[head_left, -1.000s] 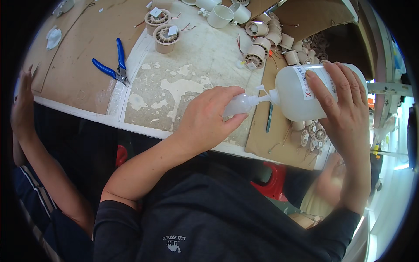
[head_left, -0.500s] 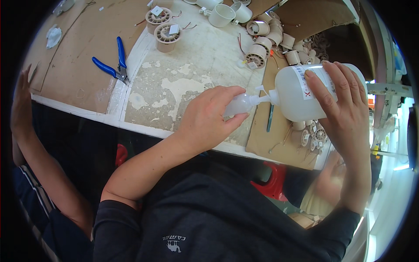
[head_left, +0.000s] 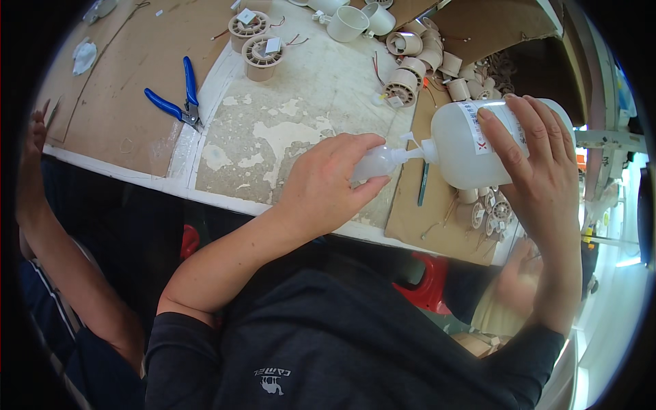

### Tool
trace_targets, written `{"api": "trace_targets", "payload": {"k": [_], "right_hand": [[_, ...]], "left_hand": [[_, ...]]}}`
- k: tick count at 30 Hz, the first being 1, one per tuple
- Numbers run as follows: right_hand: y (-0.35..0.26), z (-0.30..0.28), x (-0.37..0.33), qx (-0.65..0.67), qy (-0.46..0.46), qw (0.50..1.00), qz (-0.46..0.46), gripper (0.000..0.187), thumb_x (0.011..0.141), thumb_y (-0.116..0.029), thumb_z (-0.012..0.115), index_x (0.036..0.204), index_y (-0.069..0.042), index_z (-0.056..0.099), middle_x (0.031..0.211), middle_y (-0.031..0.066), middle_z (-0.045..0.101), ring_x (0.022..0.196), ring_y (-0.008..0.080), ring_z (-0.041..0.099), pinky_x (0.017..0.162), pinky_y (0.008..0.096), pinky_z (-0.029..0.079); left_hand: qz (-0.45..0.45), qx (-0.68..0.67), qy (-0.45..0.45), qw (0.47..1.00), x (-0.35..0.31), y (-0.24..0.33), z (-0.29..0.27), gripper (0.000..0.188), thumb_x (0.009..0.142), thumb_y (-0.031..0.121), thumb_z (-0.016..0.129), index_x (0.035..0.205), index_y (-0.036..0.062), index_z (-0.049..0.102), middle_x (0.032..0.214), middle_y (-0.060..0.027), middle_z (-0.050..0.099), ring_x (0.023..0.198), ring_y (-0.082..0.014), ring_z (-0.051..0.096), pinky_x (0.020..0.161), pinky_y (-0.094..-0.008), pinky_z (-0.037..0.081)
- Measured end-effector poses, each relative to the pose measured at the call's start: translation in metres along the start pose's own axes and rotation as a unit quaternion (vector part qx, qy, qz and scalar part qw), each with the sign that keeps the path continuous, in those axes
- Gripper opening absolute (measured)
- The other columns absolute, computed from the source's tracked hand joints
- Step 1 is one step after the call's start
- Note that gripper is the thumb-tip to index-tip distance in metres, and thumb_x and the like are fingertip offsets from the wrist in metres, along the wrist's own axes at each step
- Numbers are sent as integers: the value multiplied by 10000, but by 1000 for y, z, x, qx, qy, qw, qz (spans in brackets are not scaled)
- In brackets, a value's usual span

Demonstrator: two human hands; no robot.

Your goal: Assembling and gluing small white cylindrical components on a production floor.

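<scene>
My right hand (head_left: 536,147) is wrapped round a large translucent white bottle (head_left: 459,167), tipped on its side with its neck toward the left. A small translucent squeeze bottle (head_left: 372,165) sits between the thumb and fingers of my left hand (head_left: 331,181). The two bottles meet mouth to mouth, the big one's open neck at the small one's narrow neck. By the big neck a white flip cap (head_left: 410,140) sticks up. Whether liquid is flowing cannot be made out.
Blue-handled cutting pliers (head_left: 183,102) lie on cardboard at the left. Two beige slotted motor housings (head_left: 262,65) stand at the back, and white cups (head_left: 347,24) beyond. Many beige housings (head_left: 413,67) are heaped at the back right. Another person's arm (head_left: 75,263) is at far left.
Both my hands and the bottles stay almost where they were. At the far left, the other person's hand has curled its fingers and shifted slightly.
</scene>
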State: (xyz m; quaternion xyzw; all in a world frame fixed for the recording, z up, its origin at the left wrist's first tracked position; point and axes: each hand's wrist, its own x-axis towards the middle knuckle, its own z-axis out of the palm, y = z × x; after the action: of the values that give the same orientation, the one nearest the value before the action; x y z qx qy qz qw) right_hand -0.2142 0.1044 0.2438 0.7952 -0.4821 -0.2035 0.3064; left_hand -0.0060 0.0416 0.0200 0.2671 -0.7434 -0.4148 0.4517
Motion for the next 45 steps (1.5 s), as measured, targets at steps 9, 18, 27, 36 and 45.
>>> {"api": "trace_targets", "payload": {"k": [9,18,27,36,45], "right_hand": [[0,-2,1,-1,-8,1000,-6,791,723,-75,793,1452,-313,595,1399,92,603,1306,336,584,1108,487,465],[2,-4,3,-10,-13,1000,-17,864,679,-25,830,1457,-296,572,1428,99,588,1332,354,571,1112,500,465],[0,-5,7,-9,-11,1000,-19,841,682,-23,819,1444,-292,583,1417,95,592,1323,351,574,1107,499,466],[-1,-8,11,-7,-15,1000,-26,840,674,-25,823,1438,-284,586,1417,85,590,1319,346,574,1109,498,462],[-2,-7,11,-4,-15,999,-28,852,679,-39,824,1454,-285,571,1420,91,582,1321,345,572,1108,495,458]], "left_hand": [[4,4,0,1000,0,-1,0,428,817,161,832,1201,58,672,1042,-134,723,964,-339,707,837,-441,577],[-10,1,-9,1000,1,-1,-1,425,820,178,828,1198,57,676,1056,-137,728,977,-340,709,852,-442,578],[-3,-4,-8,1000,0,-2,0,425,820,176,831,1199,57,679,1059,-137,728,988,-342,706,856,-442,576],[-1,-4,-5,1000,0,-2,0,429,813,172,839,1195,56,683,1056,-133,729,984,-338,708,850,-437,577],[-8,-5,-6,1000,0,-3,-1,427,813,177,839,1193,57,685,1051,-133,730,982,-335,710,847,-432,580]]}}
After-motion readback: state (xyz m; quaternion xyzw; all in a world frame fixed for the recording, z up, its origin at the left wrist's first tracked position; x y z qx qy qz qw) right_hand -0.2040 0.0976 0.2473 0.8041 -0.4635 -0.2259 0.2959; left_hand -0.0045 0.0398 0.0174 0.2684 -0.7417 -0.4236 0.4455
